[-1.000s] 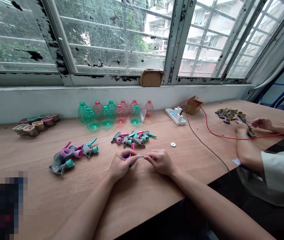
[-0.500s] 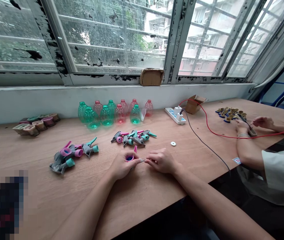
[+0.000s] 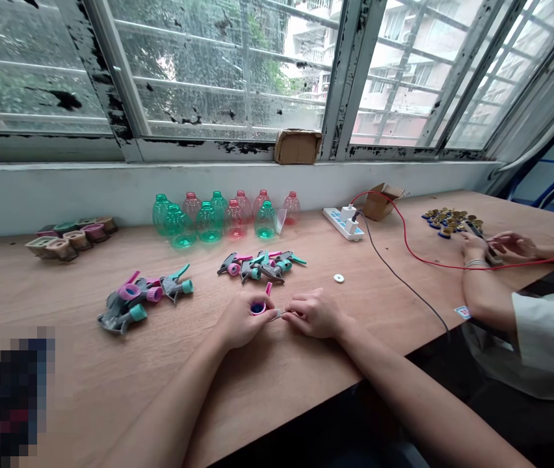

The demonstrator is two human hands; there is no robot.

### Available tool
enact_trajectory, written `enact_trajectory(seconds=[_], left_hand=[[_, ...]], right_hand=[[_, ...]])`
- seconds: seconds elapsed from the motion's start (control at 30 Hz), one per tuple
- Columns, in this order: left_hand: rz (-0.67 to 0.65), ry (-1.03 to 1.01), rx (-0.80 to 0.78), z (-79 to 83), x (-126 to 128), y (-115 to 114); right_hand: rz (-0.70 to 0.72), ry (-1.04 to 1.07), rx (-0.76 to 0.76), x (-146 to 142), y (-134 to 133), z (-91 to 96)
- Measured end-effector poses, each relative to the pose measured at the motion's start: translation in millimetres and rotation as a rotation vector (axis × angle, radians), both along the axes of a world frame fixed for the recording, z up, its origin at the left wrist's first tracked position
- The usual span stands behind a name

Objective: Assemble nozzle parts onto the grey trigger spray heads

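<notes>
My left hand (image 3: 238, 322) is closed around a spray trigger head with a pink collar (image 3: 258, 309) and a pink trigger (image 3: 268, 288); the fingers cover most of its body. Just right of it, my right hand (image 3: 316, 314) pinches a thin, pale, stick-like piece (image 3: 284, 313) that spans the small gap between both hands' fingertips. What that piece is stays too small to make out. Beyond my hands lies a pile of grey spray trigger heads (image 3: 262, 268) with pink and teal parts. A second pile of the same heads (image 3: 125, 305) rests to the left.
Green and pink clear bottles (image 3: 209, 224) stand by the wall. Small containers (image 3: 62, 247) sit at far left. A white ring (image 3: 338, 278), a power strip (image 3: 342, 224) with cables and a cardboard box (image 3: 382, 200) lie rightward. A co-worker's hands (image 3: 511, 247) work near gold-coloured pieces (image 3: 452, 220).
The spray head has turned slightly in my left hand, its pink trigger shifting right. My right hand barely moves. The co-worker's far hand has come closer to their other hand.
</notes>
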State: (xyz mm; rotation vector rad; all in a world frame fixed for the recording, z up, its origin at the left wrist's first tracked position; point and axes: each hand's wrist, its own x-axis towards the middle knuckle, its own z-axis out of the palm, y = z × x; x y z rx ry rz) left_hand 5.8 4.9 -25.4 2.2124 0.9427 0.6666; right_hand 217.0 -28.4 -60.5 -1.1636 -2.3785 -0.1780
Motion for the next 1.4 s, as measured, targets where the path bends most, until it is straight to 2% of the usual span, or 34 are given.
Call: enact_trajectory(seconds=[0.97,1.1,1.27,1.4], left_hand=[[0.03,0.08,0.091,1.6,2,-5],[0.033,0.077,0.092,2.7,3,-5],[0.103,-0.134,-0.038,-0.8,1,1],[0.147,-0.328,-0.259,-2.6,1,6]], right_hand=[[-0.031,-0.065,0.034,0,0,0.0],[-0.041,-0.038,-0.005,-1,0,0.8],[0.0,0.054,-0.134,4,2,-0.6],[0.02,0.308,-0.191,7,4,-2.3]])
